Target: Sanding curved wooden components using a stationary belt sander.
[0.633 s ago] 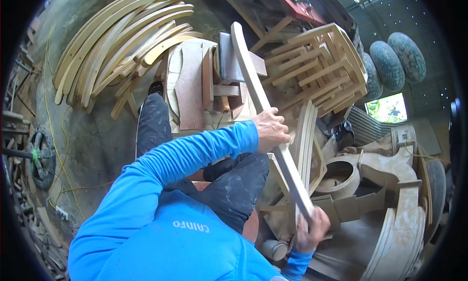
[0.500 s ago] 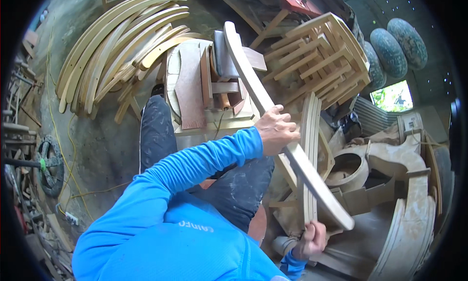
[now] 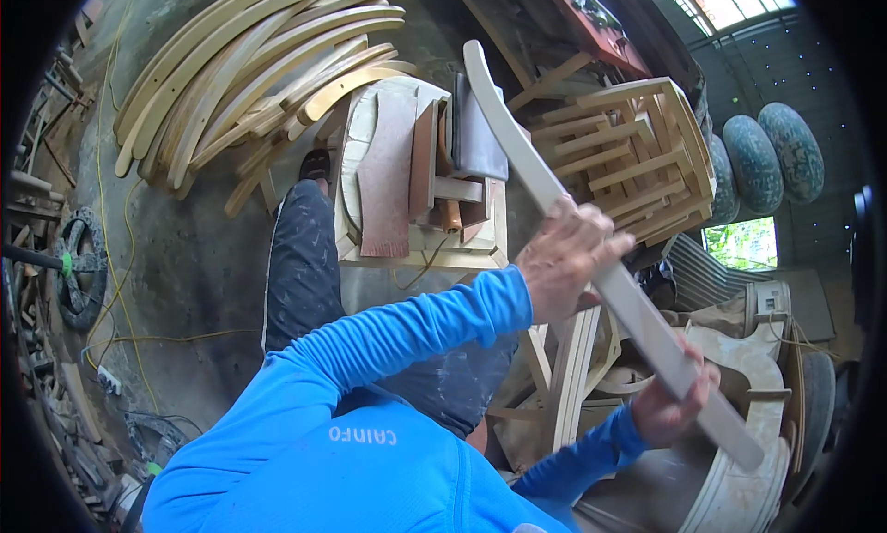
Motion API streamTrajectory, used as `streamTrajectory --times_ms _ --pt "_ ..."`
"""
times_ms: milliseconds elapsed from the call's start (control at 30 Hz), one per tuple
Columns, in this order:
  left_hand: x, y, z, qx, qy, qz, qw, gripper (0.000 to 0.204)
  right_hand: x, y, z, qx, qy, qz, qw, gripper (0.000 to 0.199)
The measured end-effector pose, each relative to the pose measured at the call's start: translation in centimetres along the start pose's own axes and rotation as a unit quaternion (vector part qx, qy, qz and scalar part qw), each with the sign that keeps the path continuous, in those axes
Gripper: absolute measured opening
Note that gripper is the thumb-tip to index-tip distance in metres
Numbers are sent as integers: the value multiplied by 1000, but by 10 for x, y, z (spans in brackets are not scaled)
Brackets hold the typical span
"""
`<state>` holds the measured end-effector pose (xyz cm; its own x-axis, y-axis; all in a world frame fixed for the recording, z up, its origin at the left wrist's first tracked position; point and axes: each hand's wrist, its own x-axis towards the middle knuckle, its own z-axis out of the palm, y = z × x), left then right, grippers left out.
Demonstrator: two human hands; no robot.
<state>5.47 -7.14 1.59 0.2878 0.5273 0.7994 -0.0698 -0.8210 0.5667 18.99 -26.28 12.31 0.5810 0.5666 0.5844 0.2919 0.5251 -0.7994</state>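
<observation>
I hold a long, pale, curved wooden slat point(image 3: 517, 150) slanting from the upper middle down to the lower right. My left hand point(image 3: 568, 256) is closed over its middle, the blue sleeve reaching in from the lower left. My right hand point(image 3: 674, 399) grips it from below, near the lower end, which sticks out past the hand over a round wooden form point(image 3: 739, 496). My dark trouser leg point(image 3: 300, 265) stretches toward a low wooden stand point(image 3: 407, 163).
A pile of curved wooden slats point(image 3: 249, 62) lies on the floor at the upper left. Stacked wooden frames point(image 3: 637, 154) stand at the upper right, with dark tyres point(image 3: 758, 163) behind. A yellow cable point(image 3: 111, 284) and a round tool point(image 3: 78, 265) lie at the left.
The slat and both hands have shifted to the right. The slat's lower end now reaches farther past my right hand.
</observation>
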Motion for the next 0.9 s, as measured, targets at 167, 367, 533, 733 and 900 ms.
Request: streamTrajectory --times_ms 167,367,533,733,900 --pt "-30 -30 -28 14 14 -146 989 91 74 141 127 -72 -5 -14 997 36" --pt "-69 -47 -53 46 -22 -180 982 75 133 326 230 -144 -98 -178 968 17" --pt "-75 -47 -75 75 -24 -207 975 71 109 332 243 -122 -135 -123 976 20" --pt "-74 -38 -62 72 -37 -171 982 68 37 215 129 -115 -191 -134 966 34" --pt "-53 -14 -35 53 -42 -140 988 78 -29 7 -18 -226 -130 -5 965 43"
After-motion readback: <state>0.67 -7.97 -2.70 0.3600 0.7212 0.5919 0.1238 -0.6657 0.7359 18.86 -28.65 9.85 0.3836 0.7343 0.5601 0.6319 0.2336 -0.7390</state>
